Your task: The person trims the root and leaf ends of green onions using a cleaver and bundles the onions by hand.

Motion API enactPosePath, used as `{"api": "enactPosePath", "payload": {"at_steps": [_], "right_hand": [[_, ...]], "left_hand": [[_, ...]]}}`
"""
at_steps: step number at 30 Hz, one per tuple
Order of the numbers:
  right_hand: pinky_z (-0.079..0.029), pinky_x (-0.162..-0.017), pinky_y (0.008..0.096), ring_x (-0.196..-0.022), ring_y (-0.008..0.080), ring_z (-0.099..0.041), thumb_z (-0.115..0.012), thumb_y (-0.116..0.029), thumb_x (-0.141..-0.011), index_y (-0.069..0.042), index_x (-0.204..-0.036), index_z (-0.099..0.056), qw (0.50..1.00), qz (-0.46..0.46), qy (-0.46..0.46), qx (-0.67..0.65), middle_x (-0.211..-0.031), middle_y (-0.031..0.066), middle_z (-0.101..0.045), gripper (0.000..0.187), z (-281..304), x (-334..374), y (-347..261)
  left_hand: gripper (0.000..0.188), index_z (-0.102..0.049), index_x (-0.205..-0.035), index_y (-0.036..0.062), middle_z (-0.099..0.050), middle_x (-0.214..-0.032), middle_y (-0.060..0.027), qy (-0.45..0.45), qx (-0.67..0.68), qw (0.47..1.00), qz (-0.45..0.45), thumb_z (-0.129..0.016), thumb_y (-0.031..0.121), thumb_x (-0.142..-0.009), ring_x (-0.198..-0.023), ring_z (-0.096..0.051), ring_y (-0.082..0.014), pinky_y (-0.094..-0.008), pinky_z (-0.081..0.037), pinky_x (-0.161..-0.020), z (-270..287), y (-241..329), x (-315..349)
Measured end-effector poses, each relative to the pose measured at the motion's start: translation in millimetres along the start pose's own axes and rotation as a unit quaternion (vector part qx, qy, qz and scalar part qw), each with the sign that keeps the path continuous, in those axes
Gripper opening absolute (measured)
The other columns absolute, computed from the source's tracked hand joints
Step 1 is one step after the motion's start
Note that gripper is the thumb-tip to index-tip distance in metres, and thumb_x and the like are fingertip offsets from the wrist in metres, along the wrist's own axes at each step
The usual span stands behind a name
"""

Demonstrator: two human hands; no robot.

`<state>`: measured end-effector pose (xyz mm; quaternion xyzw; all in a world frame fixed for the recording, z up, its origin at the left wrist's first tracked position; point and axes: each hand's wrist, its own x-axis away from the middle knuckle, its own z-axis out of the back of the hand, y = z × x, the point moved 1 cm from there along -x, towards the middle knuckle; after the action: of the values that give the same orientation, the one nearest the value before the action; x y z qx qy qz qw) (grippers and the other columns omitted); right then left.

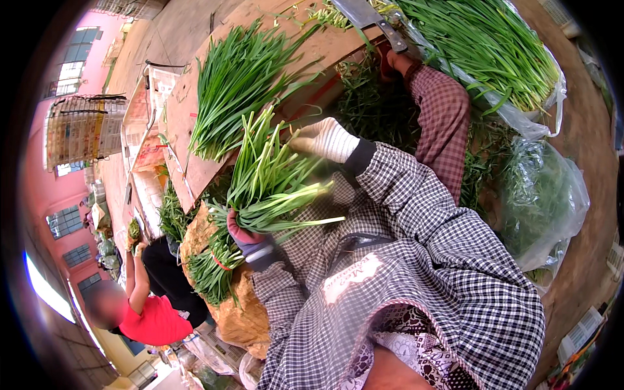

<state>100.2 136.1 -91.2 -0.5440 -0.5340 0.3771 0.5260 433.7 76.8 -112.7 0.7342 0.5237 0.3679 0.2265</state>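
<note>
My left hand (243, 233), in a pinkish-purple glove, is closed around a loose bunch of garlic chives (260, 175) in front of my chest. Its pale cut ends fan out to the upper right and right. My right hand (327, 139), in a white striped glove, pinches at stalk ends on the bunch's upper right side; its fingertips are partly blurred. Just below my left hand, a bundle of chives (211, 276) with a red band rests on a brown sack (244, 315). A bigger pile of chives (231, 84) lies on the wooden board (179, 110).
A large knife (377, 19) lies at the board's far edge. Right of it, more chives (484, 49) fill a clear plastic sheet. A plastic bag of greens (539, 201) sits on the right. At left, a person in red (159, 315) holds a small green bunch (133, 229).
</note>
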Motion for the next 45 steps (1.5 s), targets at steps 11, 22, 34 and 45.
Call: {"api": "enactPosePath", "payload": {"at_steps": [11, 22, 34, 45], "right_hand": [[-0.049, -0.058, 0.0297, -0.056, 0.0116, -0.055, -0.072, -0.031, -0.073, 0.001, -0.088, -0.071, 0.987, 0.092, -0.036, 0.126, -0.064, 0.0123, -0.064, 0.035, 14.3, -17.3, 1.8], [-0.053, -0.071, 0.0385, -0.075, 0.0287, -0.066, -0.063, -0.028, -0.076, -0.008, -0.089, -0.070, 0.819, 0.056, 0.243, 0.516, -0.079, 0.0136, -0.068, 0.025, 178.8, 47.3, -4.0], [-0.051, -0.069, 0.0299, -0.071, 0.0185, -0.066, -0.077, -0.028, -0.069, -0.001, -0.101, -0.069, 0.989, 0.012, -0.076, 0.123, -0.081, 0.0179, -0.068, 0.042, 4.7, 56.2, 20.2], [-0.053, -0.063, 0.0286, -0.065, 0.0118, -0.064, -0.067, -0.014, -0.076, 0.000, -0.087, -0.071, 0.991, 0.097, 0.065, 0.060, -0.072, 0.0097, -0.069, 0.018, 6.7, 51.0, -3.9]], "left_hand": [[0.026, -0.061, -0.104, 0.0001, -0.066, -0.106, -0.0175, -0.004, -0.033, 0.998, -0.053, -0.048, 0.017, -0.089, -0.093, -0.065, -0.0297, -0.0451, -0.053, -0.085, 2.1, -6.9, 1.6], [0.027, -0.061, -0.108, 0.0020, -0.065, -0.107, -0.0170, 0.026, -0.026, 0.999, -0.030, -0.051, 0.017, -0.087, -0.093, -0.065, -0.0292, -0.0431, -0.055, -0.082, -31.8, -2.0, 14.4], [0.025, -0.061, -0.106, 0.0037, -0.066, -0.107, -0.0141, 0.019, -0.068, 0.995, -0.074, -0.050, 0.021, -0.091, -0.092, -0.065, -0.0256, -0.0402, -0.056, -0.080, -19.3, -6.8, 7.7], [0.029, -0.061, -0.113, 0.0044, -0.065, -0.110, -0.0153, 0.035, 0.002, 0.999, -0.041, -0.051, 0.015, -0.088, -0.095, -0.064, -0.0268, -0.0412, -0.056, -0.082, -32.5, -6.0, 17.5]]}}
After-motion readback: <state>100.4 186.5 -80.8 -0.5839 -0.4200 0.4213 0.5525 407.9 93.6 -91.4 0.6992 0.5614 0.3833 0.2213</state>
